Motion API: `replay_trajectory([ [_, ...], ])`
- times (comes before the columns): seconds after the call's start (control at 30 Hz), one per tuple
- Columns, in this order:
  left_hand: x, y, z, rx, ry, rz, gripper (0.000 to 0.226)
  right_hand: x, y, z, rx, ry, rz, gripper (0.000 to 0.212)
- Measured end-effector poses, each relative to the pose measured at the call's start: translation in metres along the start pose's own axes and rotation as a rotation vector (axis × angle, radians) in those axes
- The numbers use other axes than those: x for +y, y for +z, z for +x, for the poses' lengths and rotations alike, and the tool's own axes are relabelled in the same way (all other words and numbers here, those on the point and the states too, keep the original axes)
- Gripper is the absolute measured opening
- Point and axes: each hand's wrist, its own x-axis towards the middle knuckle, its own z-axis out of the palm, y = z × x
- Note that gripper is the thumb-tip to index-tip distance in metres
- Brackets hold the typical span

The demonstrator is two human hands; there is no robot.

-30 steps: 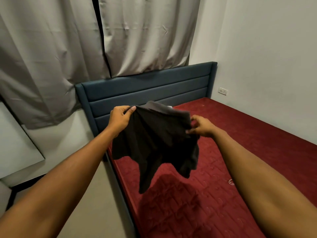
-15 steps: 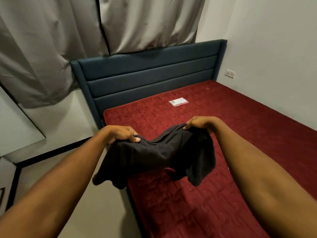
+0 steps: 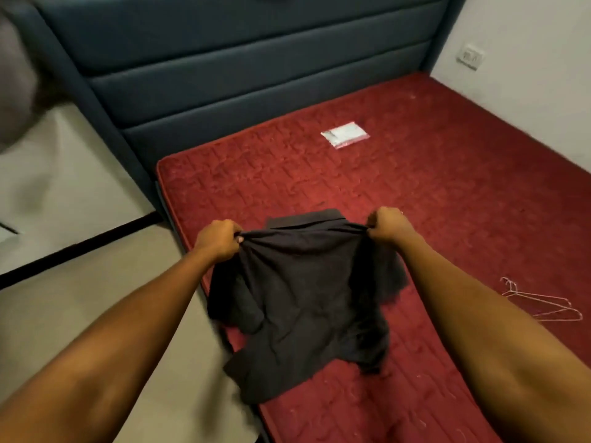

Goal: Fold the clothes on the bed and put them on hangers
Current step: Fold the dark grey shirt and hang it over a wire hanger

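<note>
left hand [image 3: 217, 239] and right hand [image 3: 387, 227] each fist-grip a shoulder of the dark shirt [image 3: 303, 302]; shirt hangs toward 6 o'clock over red mattress [image 3: 447, 187].

Both my arms reach forward and down, bare along the whole visible length, the forearms angling in toward each other. My left hand [image 3: 217, 239] is balled up, knuckles on top, its fingers [image 3: 235, 232] curled round a bunched edge of the dark shirt [image 3: 307, 298]. My right hand [image 3: 388, 228] sits a little farther ahead and pinches the opposite edge the same way. The hands are well apart, with the cloth pulled taut between them.
</note>
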Motion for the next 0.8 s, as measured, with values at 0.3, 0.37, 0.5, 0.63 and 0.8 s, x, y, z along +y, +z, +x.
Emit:
replay_trajectory([
  [0.3,-0.042,0.086,0.186,0.020,-0.223,-0.128,0.026,-0.048,0.120,0.181,-0.107,0.194,0.236,0.028],
  [0.37,-0.052,0.101,0.220,0.028,-0.284,-0.259,0.030,-0.055,0.124,0.225,-0.041,0.157,0.197,0.034],
  [0.5,-0.060,0.117,0.272,0.168,-0.346,-0.420,0.029,-0.083,0.121,0.287,0.113,0.039,0.140,0.043],
  [0.63,-0.056,0.139,0.277,0.154,-0.208,-0.473,0.057,-0.093,0.142,0.283,0.001,-0.059,0.213,0.069],
  [0.8,-0.058,0.219,0.189,0.044,-0.178,-0.341,0.070,-0.063,0.213,0.226,-0.253,-0.090,0.050,0.061],
])
